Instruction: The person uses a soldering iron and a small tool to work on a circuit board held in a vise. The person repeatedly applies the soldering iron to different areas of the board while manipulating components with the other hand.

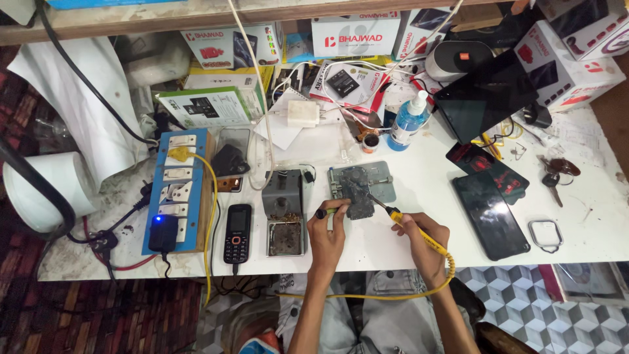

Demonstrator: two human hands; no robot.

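Pressing soldering iron tip onto board, right hand

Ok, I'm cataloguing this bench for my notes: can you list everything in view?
Grey phone board on metal holder: one, centre.
Yellow-handled soldering iron: one, tip on the board.
Grey iron stand: one, left of the board.
Black keypad phone: one, beside the stand.
Blue switch board: one, left.
Black smartphones: two, right.
Blue spray bottle: one, behind.
White cartons: several, back shelf.
Left hand: holds a small dark tool.
Right hand: grips the iron.
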